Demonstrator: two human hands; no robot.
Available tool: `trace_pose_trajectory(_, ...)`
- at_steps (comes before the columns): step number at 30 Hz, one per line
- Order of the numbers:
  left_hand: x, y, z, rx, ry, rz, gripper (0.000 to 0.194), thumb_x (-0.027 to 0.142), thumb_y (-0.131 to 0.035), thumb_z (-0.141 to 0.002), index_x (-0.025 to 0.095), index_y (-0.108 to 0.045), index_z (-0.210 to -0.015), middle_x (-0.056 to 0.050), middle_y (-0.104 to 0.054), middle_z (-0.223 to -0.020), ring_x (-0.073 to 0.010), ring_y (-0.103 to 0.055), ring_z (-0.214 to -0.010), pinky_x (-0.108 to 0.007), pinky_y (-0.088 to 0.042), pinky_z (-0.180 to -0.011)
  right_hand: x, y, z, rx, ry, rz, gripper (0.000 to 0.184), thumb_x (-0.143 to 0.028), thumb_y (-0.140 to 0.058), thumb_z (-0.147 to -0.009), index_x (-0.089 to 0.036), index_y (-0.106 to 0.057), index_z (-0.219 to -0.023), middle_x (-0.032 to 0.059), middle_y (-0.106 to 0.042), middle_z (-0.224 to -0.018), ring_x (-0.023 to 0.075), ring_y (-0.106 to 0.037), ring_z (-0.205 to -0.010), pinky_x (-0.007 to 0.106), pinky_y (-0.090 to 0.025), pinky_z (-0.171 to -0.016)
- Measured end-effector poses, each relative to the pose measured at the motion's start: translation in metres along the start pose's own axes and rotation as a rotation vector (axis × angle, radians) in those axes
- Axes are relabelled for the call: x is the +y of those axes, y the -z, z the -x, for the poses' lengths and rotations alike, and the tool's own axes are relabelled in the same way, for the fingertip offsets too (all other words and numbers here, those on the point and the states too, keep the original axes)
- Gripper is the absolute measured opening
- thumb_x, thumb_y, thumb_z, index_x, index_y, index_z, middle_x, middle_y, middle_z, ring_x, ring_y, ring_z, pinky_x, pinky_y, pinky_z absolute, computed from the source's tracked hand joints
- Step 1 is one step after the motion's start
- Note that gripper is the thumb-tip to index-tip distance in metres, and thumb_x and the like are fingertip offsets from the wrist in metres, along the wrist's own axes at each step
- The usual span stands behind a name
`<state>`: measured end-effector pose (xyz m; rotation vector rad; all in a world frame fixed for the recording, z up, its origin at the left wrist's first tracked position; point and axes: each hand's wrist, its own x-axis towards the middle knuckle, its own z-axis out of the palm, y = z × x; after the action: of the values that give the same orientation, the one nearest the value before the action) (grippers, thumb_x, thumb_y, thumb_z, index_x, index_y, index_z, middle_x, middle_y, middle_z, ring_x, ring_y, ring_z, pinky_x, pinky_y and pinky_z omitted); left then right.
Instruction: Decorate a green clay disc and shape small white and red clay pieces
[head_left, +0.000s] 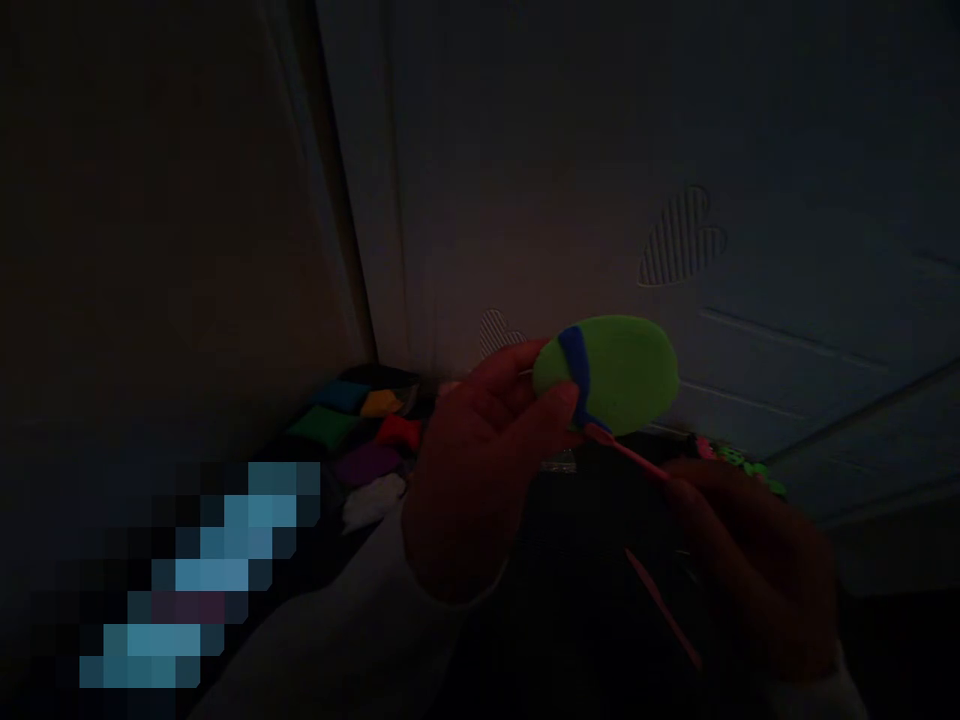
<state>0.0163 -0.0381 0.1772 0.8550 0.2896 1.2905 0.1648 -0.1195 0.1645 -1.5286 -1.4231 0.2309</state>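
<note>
Dim light hides much of the detail: the floor of the scene is nearly black, and what it is made of cannot be told. A block of coarse squares (210, 560) masks the lower left. The left sleeve (360, 610) and right sleeve (817, 695) are cut off by the lower edge. The left hand (472, 460) covers the left rim of a green disc (630, 370), with the thumb on the near face and the other fingers partly hidden behind; the grip is a narrow pinch. The disc is raised between the hands, before a pale panel (525, 200). The right hand (757, 560), its fingers closed on a pink tool (637, 458), lies largely in shadow; the tool's tip meets the lower end of a blue strip (576, 365) on the disc.

Counted: one disc, one strip, two heart shapes (679, 240) on the panel, the nearer one partly hidden, and two pink tools, the spare tool (664, 610) lying below. Small pink and green pieces (739, 465) behind the right hand are too dark to count.

Containers: six coloured packets (322, 427) (blue, yellow, green, red, purple, white) lie at left, their contents indistinct; a clear packet (559, 462) shows below the disc, its contents unreadable.
</note>
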Motion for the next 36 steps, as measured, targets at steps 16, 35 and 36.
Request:
trace_pose_trajectory(16,-0.001,0.000,0.002,-0.016,0.001,-0.012,0.020,0.015,-0.065,-0.080,0.019,-0.065,-0.100,-0.003,-0.073,-0.092,-0.0181,-0.070,-0.082,-0.030,-0.058,-0.073,-0.002,0.000,0.003,0.023,0.019,-0.030,0.010,-0.027,-0.058,-0.082,-0.027,-0.069,-0.080,-0.0039,-0.068,-0.065,0.0105,-0.056,-0.052,0.023,-0.039,-0.048)
trace_pose_trajectory(35,-0.002,0.004,-0.009,0.049,0.097,-0.044,0.024,0.017,-0.067,-0.075,0.015,-0.064,-0.099,-0.005,-0.073,-0.088,-0.0200,-0.070,-0.077,-0.030,-0.058,-0.065,0.008,0.005,0.003,0.046,-0.089,-0.211,0.012,-0.033,-0.061,-0.082,-0.025,-0.069,-0.078,-0.0002,-0.067,-0.067,0.0139,-0.057,-0.057,0.026,-0.040,-0.050)
trace_pose_trajectory(36,-0.004,0.006,-0.011,0.038,0.115,-0.079,0.024,0.018,-0.068,-0.074,0.015,-0.064,-0.098,-0.005,-0.073,-0.087,-0.0194,-0.070,-0.077,-0.030,-0.057,-0.065,0.011,0.008,0.002,0.075,-0.098,-0.262,0.012,-0.034,-0.061,-0.081,-0.026,-0.069,-0.079,0.0003,-0.067,-0.069,0.0148,-0.059,-0.060,0.026,-0.041,-0.051)
